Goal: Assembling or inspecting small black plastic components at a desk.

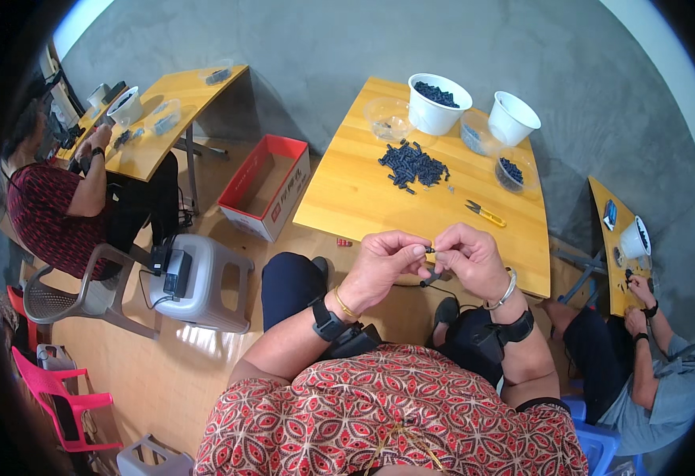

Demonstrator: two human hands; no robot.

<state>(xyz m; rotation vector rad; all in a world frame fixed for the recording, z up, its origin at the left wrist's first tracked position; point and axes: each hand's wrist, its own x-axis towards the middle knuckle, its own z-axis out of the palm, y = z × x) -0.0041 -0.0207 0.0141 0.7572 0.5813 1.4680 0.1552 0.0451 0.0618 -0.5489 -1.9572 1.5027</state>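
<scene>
A small black cylindrical part [429,250] is held between my two hands over the table's near edge. My left hand [379,266] pinches it with thumb and forefinger. From the other side, the bent fingers of my right hand [472,262] close at its end; whatever they grip there is too small to name. Beyond my hands, a loose pile of small black cylindrical parts [412,165] lies on the yellow wooden table [355,208]. Yellow-handled thread snips [486,213] rest to the right of the pile, with a few tiny pieces nearby.
At the table's back stand a white bucket of black parts [435,111], a second white bucket [514,119] and several clear tubs [387,119]. A red-and-white box [266,186] sits on the floor, near a grey stool [203,282]. Co-workers sit left [54,198] and right [665,381].
</scene>
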